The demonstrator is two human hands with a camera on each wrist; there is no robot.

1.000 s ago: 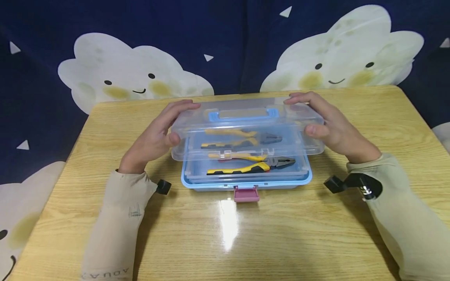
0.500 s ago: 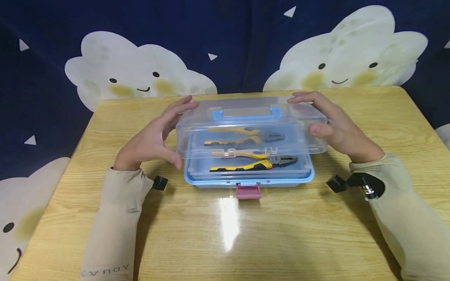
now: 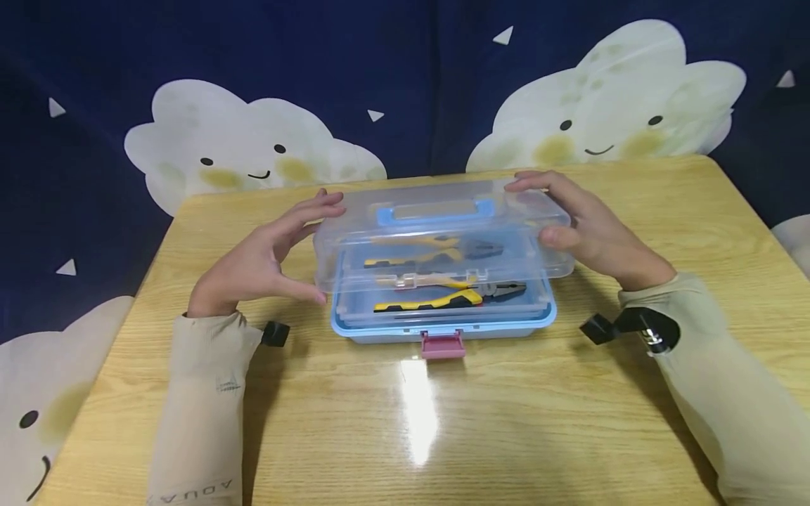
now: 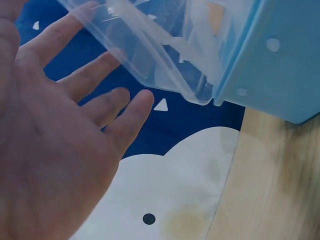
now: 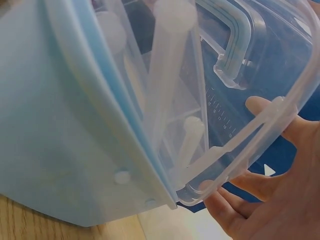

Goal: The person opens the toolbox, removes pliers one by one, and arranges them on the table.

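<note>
A toolbox with a light blue base [image 3: 380,337] stands on the table, its clear lid [image 3: 411,195] tilted partly up. In the tray lie pliers [image 3: 443,302] with yellow and black handles; a similar yellow shape shows dimly through the lid. At the lid's right end my right hand [image 3: 588,228] holds it, thumb in front and fingers over the top. My left hand [image 3: 253,263] is at the left end with fingers spread, fingertips right at the lid's edge. The left wrist view shows those fingers [image 4: 92,75] extended, the palm bare.
A mauve latch [image 3: 443,346] hangs down at the box's front. The lid carries a blue handle [image 3: 436,213]. Clear tray arms [image 5: 170,65] link inside the box. A dark cloud-print cloth [image 3: 430,84] hangs behind the wooden table [image 3: 329,422].
My left thumb has come off the lid's front left corner and the left hand has spread wider, shifting outward. The right hand keeps its hold, with the lid at about the same tilt.
</note>
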